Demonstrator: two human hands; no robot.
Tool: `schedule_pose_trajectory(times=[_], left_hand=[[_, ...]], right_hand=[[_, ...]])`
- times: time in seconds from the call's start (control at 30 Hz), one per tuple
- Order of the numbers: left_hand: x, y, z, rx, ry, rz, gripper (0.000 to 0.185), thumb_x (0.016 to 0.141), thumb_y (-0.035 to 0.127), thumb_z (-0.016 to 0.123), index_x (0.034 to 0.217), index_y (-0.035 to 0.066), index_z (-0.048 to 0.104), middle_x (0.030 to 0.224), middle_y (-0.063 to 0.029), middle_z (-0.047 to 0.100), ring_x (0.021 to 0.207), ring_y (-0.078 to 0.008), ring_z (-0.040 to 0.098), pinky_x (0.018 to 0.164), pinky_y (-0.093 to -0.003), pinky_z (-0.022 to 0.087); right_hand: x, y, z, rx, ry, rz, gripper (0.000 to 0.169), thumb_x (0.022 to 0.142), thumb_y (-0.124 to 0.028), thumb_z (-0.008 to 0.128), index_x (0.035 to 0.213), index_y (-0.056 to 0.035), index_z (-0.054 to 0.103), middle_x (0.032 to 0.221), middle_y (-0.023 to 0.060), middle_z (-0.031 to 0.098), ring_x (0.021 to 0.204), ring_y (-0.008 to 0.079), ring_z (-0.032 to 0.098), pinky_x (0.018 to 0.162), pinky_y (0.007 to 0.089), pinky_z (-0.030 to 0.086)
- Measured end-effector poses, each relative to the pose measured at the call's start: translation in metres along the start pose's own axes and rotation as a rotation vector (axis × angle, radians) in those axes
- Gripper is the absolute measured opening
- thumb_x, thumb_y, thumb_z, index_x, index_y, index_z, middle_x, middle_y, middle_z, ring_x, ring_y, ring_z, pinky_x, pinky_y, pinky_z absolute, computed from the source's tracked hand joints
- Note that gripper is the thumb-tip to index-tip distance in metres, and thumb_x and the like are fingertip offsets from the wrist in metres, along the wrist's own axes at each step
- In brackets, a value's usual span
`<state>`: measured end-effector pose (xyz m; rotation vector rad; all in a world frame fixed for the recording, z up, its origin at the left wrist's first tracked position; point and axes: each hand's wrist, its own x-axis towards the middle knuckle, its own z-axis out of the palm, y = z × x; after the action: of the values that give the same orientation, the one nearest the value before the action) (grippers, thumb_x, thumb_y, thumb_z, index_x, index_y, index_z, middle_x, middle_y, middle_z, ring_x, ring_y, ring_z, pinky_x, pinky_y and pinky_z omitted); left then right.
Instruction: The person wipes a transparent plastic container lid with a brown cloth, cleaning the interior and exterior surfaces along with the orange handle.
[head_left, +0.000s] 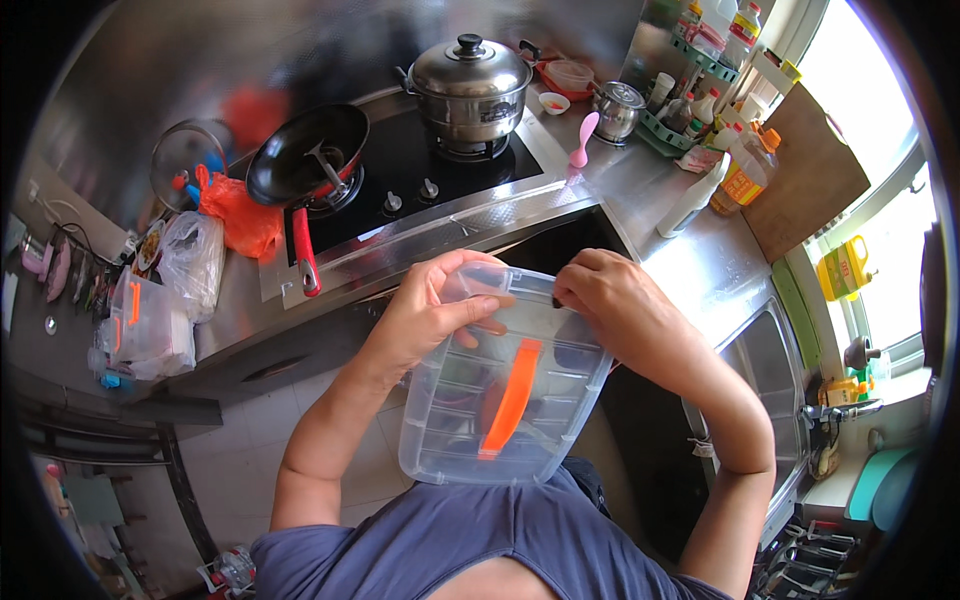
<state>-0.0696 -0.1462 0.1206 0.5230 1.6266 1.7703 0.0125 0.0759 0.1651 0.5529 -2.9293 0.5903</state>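
Observation:
A clear plastic lid with an orange handle (457, 420) is held up in front of the chest, tilted. My left hand (448, 307) grips its upper left part, with the thumb on the near face and fingers showing through the plastic. My right hand (600, 292) is at the upper right edge, fingers curled; a small dark thing shows by the fingertips, too little to name. Beyond the hands is an open drawer or cabinet space (581, 240) below the counter, largely hidden by the lid and hands.
A black wok (289, 161) with a red handle and a lidded steel pot (472, 90) stand on the gas stove. Bags and a clear box with orange handles (142, 319) lie left. Right are a white bottle (694, 199), an oil bottle (746, 172) and the sink (765, 390).

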Motion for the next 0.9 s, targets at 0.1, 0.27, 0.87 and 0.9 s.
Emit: schedule_pose_trajectory(times=[0.1,0.27,0.87,0.9], left_hand=[[0.002,0.001,0.003,0.01,-0.008,-0.016,0.04,0.085,0.012,0.07,0.12,0.003,0.055,0.101,-0.0139,0.071,0.078,-0.02,0.072,0.055,-0.0227,0.052],[0.0,-0.007,0.002,-0.014,-0.008,-0.004,0.04,0.085,0.012,0.07,0.12,0.003,0.055,0.1,-0.0132,0.071,0.079,-0.0193,0.072,0.054,-0.0222,0.051],[0.002,-0.01,0.002,-0.022,-0.022,-0.021,0.04,0.084,0.012,0.07,0.12,0.003,0.055,0.1,-0.014,0.071,0.078,-0.0206,0.072,0.054,-0.0226,0.052],[0.0,-0.011,0.002,-0.021,-0.008,-0.009,0.04,0.084,0.012,0.07,0.12,0.003,0.055,0.1,-0.014,0.071,0.077,-0.0206,0.072,0.054,-0.0225,0.052]], right_hand=[[0.013,-0.009,0.008,0.091,0.109,-0.116,0.016,0.07,0.007,0.06,0.085,0.0016,0.061,0.084,0.0148,0.06,0.09,0.0329,0.061,0.08,0.0389,0.051],[0.015,-0.011,0.018,0.195,0.178,-0.088,0.005,0.082,0.0,0.062,0.087,0.0007,0.063,0.083,0.0129,0.059,0.078,0.0305,0.06,0.069,0.0389,0.05],[-0.004,0.0,0.009,0.051,0.079,-0.102,0.017,0.075,0.005,0.058,0.09,-0.0018,0.063,0.089,0.0128,0.058,0.091,0.0303,0.06,0.077,0.0378,0.053],[-0.009,0.004,0.003,-0.016,0.018,-0.066,0.016,0.075,0.003,0.06,0.09,-0.0017,0.063,0.088,0.0122,0.058,0.092,0.0288,0.06,0.077,0.037,0.053]])
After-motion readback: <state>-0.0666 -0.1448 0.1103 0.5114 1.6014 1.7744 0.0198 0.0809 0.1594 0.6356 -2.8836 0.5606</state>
